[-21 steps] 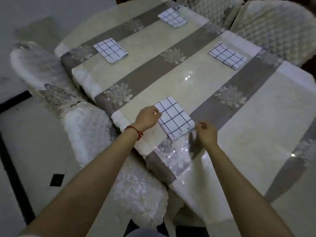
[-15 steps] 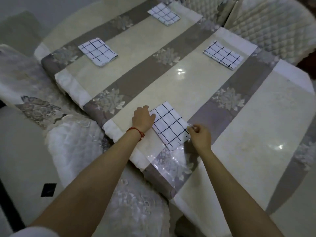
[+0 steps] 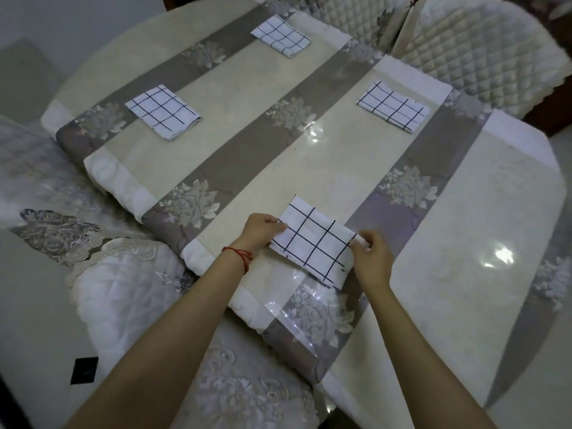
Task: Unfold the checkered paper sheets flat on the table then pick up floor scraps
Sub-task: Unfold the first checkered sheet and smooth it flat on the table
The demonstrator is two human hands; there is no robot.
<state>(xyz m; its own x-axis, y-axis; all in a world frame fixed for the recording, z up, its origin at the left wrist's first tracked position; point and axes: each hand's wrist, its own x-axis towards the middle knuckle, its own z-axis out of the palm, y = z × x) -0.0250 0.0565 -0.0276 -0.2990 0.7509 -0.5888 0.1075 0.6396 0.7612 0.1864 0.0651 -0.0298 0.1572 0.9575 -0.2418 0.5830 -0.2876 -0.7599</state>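
A folded white sheet with a black check pattern (image 3: 312, 239) is lifted a little off the near side of the table (image 3: 309, 168). My left hand (image 3: 259, 230) pinches its left edge, with a red string on that wrist. My right hand (image 3: 370, 258) pinches its right corner. Three more folded checkered sheets lie flat: one at the left (image 3: 162, 112), one at the far end (image 3: 280, 35), one at the right (image 3: 393, 105).
A clear plastic cover lies over the striped, flower-patterned tablecloth. Quilted chairs stand at the far right (image 3: 483, 48) and at the near left (image 3: 130, 286). Pale floor tile with a small black inset (image 3: 84, 370) shows at the lower left.
Both hands have taken hold of the near sheet's edges and raised it off the table; before, the left hand rested on it and the right was beside its corner.
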